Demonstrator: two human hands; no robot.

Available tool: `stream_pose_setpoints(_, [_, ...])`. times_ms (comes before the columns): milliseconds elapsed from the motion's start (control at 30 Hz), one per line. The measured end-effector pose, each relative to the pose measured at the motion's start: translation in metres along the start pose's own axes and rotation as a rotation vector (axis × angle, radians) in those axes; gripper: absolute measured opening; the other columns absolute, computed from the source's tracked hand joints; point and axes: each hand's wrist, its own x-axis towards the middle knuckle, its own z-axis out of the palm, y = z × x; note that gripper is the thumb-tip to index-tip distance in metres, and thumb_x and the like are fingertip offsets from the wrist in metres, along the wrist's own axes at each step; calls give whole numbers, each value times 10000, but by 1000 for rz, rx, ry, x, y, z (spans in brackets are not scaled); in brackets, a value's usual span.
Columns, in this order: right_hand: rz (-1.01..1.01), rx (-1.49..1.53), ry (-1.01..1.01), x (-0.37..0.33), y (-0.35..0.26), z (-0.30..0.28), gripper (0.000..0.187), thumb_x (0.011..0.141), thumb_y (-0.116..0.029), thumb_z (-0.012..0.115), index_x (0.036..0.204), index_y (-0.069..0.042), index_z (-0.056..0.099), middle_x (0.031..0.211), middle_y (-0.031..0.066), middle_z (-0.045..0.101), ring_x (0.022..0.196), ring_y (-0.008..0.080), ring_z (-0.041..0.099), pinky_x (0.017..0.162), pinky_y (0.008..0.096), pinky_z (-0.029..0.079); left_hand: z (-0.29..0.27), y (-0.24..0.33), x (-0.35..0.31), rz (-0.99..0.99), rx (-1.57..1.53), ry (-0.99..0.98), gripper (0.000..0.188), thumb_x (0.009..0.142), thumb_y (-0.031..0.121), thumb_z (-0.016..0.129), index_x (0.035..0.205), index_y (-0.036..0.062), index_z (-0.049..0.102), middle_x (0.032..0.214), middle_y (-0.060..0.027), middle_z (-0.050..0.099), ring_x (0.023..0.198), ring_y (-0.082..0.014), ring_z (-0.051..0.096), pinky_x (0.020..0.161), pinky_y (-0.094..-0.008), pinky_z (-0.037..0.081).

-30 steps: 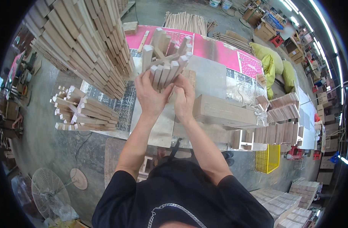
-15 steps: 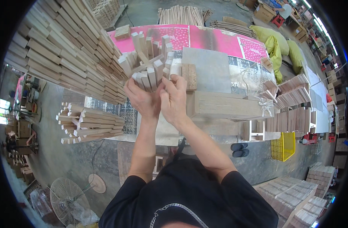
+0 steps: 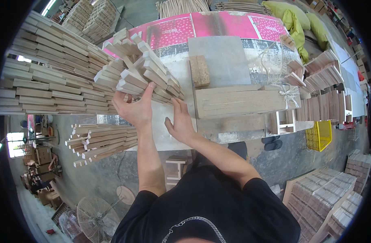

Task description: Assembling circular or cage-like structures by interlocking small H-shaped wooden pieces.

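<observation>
A bunch of pale square-cut wooden sticks stands loosely on end on the table, leaning to the left with its tops fanned out. At its near side my left hand grips some of the sticks, thumb on the right and fingers curled on the left; part of its grip is hidden. My right hand is just right of that, with thumb and fingers apart and nothing held. Its fingertips are close to the lower right of the bunch; whether they touch it I cannot tell.
A tall stack of wooden strips rises at the left, with a pile of sticks nearer. Right of my hands lie a wooden block and a long tied wood bundle. A yellow crate sits on the floor.
The bunch of sticks has tipped to the left and spread. My right hand has opened and dropped away from the sticks, while my left hand has shifted left along them. The view has turned.
</observation>
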Motion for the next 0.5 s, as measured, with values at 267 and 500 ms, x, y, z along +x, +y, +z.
stream_pose_setpoints(267, [-10, 43, 35, 23, 14, 17, 734, 819, -48, 712, 1455, 91, 374, 1407, 312, 462, 1291, 482, 484, 1076, 503, 462, -3, -27, 10, -110, -86, -111, 834, 621, 230, 1007, 1264, -63, 564, 1237, -173, 562, 1173, -297, 583, 883, -435, 599])
stream_pose_setpoints(500, [-1, 89, 29, 23, 20, 28, 660, 838, -78, 726, 1405, 67, 420, 1327, 291, 528, 1212, 462, 552, 1022, 498, 485, 0, -2, 1, -77, 92, -205, 856, 641, 247, 992, 1286, -83, 535, 1273, -193, 513, 1194, -327, 571, 915, -457, 584])
